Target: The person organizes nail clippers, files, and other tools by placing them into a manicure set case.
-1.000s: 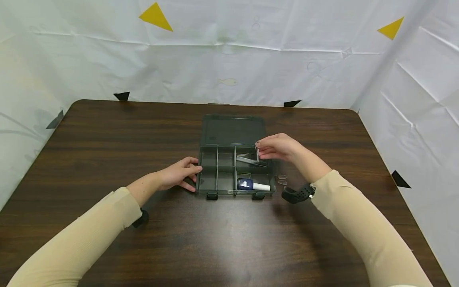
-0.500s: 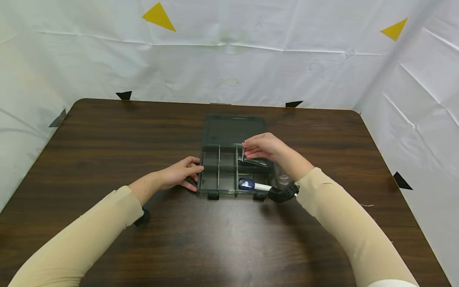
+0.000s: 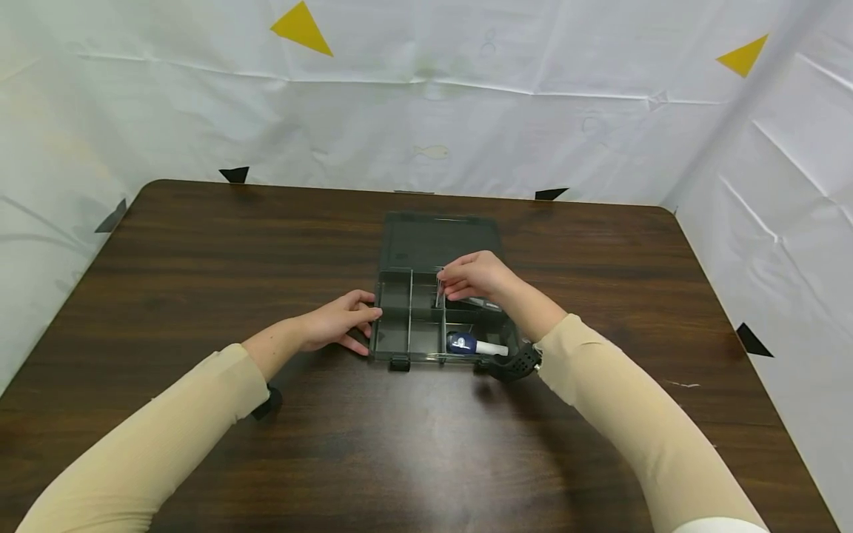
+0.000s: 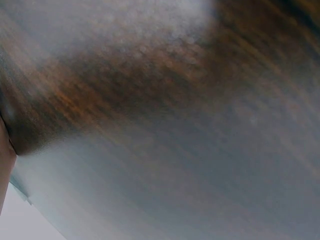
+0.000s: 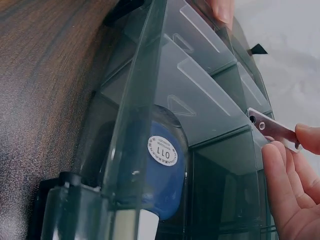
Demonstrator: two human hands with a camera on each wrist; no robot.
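Dark wooden worktop (image 3: 200, 244) carrying a smoky translucent compartment box (image 3: 408, 337) with its lid (image 3: 436, 240) laid open and flat behind it. The left hand (image 3: 336, 322) rests against the box's left wall, fingers relaxed and nearly straight, bracing it. The right hand (image 3: 476, 277) hovers over the middle compartments, its fingers (image 5: 280, 170) pinching a small flat metal strip (image 5: 267, 127) with a hole near its end, held just above a divider. A blue-capped white tube (image 3: 474, 345) lies in the near right compartment.

Likely hazards, in judgement: the box is light, so a push from the right hand could slide or tip it if the left hand's bracing slackens. The strip, thin and held only at its end, could slip from the pinch, catch on a divider edge, or drop into the wrong compartment. The wrist strap (image 3: 513, 364) sits close to the box's front latch and might snag it.
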